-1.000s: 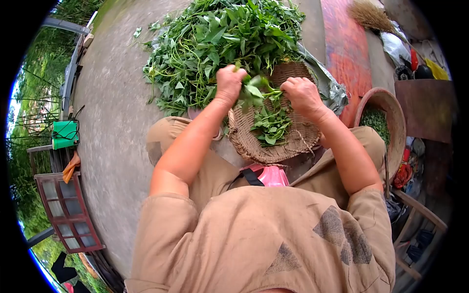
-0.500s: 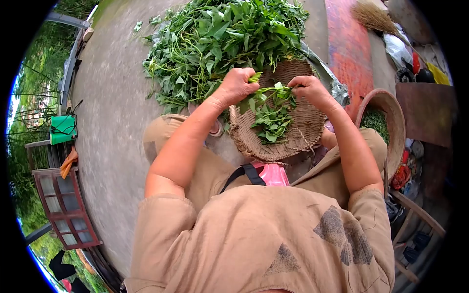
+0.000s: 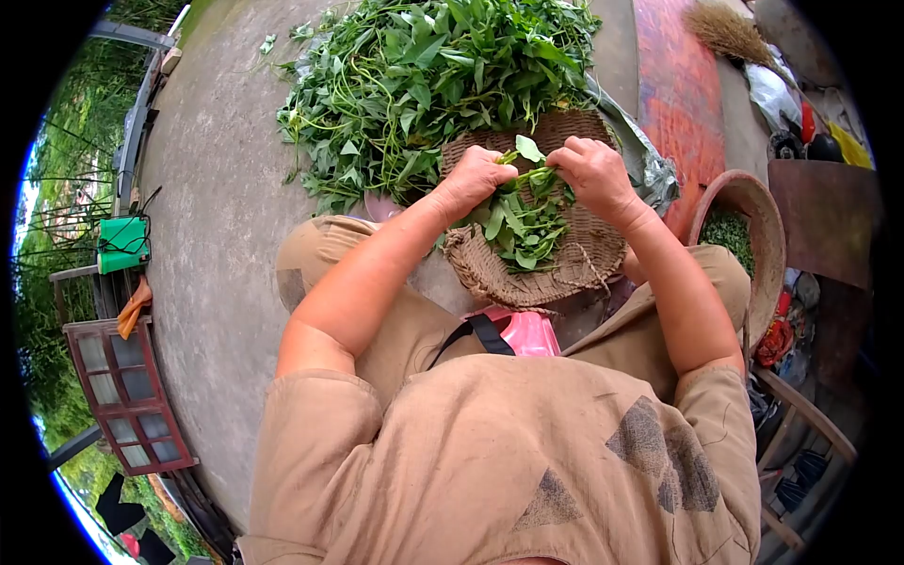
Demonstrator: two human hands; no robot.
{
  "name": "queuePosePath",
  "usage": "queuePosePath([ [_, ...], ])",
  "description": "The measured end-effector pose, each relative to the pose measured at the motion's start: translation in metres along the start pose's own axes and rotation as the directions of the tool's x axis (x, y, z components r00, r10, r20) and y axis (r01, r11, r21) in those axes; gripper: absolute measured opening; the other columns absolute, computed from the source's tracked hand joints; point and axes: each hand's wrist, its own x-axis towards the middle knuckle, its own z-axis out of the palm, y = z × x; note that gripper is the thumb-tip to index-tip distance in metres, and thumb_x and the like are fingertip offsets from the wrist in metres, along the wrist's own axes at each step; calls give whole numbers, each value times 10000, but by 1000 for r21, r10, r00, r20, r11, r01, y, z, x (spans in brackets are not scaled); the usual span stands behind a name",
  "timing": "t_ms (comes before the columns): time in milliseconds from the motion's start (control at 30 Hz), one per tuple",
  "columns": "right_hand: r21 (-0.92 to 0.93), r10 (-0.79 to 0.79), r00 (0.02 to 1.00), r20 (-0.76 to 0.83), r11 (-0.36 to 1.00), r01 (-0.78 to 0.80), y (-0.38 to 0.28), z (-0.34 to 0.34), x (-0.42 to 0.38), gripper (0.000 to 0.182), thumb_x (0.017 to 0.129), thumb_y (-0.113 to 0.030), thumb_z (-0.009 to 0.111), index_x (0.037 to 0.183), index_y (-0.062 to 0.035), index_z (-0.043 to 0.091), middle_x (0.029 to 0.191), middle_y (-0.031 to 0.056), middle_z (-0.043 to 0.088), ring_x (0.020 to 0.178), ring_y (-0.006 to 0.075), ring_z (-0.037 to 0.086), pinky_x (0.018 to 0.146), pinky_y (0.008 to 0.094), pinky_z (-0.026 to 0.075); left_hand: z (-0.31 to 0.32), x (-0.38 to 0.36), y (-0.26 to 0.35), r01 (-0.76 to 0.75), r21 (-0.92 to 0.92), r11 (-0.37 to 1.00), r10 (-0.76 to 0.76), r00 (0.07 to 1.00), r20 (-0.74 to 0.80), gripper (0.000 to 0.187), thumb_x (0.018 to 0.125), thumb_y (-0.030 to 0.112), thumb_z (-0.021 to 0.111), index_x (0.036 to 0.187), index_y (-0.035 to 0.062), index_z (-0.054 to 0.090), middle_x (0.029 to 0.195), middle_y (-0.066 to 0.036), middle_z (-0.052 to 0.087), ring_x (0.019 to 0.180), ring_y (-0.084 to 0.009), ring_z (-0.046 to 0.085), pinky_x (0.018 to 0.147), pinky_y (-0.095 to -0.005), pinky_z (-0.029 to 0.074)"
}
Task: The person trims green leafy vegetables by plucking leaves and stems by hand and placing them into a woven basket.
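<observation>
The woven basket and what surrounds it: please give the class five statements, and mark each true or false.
1. The left hand and right hand both grip leafy stems. True.
2. The large leafy pile lies wholly inside the woven basket. False: it spreads beyond the basket, which holds a smaller heap of greens.
3. The broom lies to the right of the red strip. True.
4. The round tub beside the right knee is empty. False: greens show inside.
5. The plastic item between the legs is blue. False: it is pink.
</observation>
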Motion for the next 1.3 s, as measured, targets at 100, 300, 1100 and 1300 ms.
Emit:
queuePosePath([
  [100, -111, -106, 994, -27, 988, 103, -12, -2, 0, 139, 735, -71, 586, 862, -117, 618, 801, 52, 548, 802, 257, 575, 706, 380, 452, 6, 4, -12, -99, 37, 994, 105, 975, -194, 133, 744, 102, 654, 667, 0, 617, 611, 30, 534, 564, -60, 450, 522, -268, 405],
  [300, -173, -96, 979, -178, 983, 65, -11, -10, 2, 154, 748, -53, 555, 879, -109, 611, 789, 54, 541, 778, 254, 565, 690, 372, 438, -13, 15, -5, -146, -345, 927, -39, 879, -476, 128, 752, 86, 627, 649, 18, 596, 626, 22, 533, 545, -82, 445, 506, -281, 386],
  [1100, 796, 484, 800, 356, 292, -531, 9, 28, -3, 111, 841, -15, 606, 945, 3, 642, 717, -7, 572, 626, 70, 510, 583, 226, 428, 8, -7, 17, -167, -166, 972, 148, 982, -119, 65, 821, 57, 633, 844, 9, 670, 759, 8, 623, 663, -48, 523, 614, -202, 432],
  [1300, 723, 415, 885, 211, 544, -427, -2, 19, 2, 156, 807, -35, 629, 957, -10, 663, 717, 1, 591, 662, 73, 520, 625, 228, 435, 6, -10, 15, -31, -521, 853, -6, 998, -70, 113, 834, 59, 582, 762, -2, 645, 736, -46, 629, 634, -112, 577, 611, -255, 490],
])
